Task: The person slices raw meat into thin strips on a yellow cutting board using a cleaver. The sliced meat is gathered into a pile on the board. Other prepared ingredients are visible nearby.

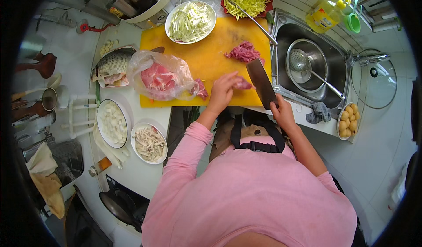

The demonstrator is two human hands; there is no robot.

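My right hand is closed around the handle of a cleaver, its blade over the right front of the yellow cutting board. Just left of the blade, my left hand has its fingertips at a small piece of raw meat; whether it grips the piece is unclear. Beyond the blade lies a pile of cut raw meat. On the board's left, a clear plastic bag holds a larger chunk of raw meat, and another strip of meat lies at its edge.
Bowls of cut vegetables and yellow-green strips stand at the back, a ladle across the latter. Right is a steel sink with a skimmer. Left are a fish, a bowl of white pieces and sliced mushrooms.
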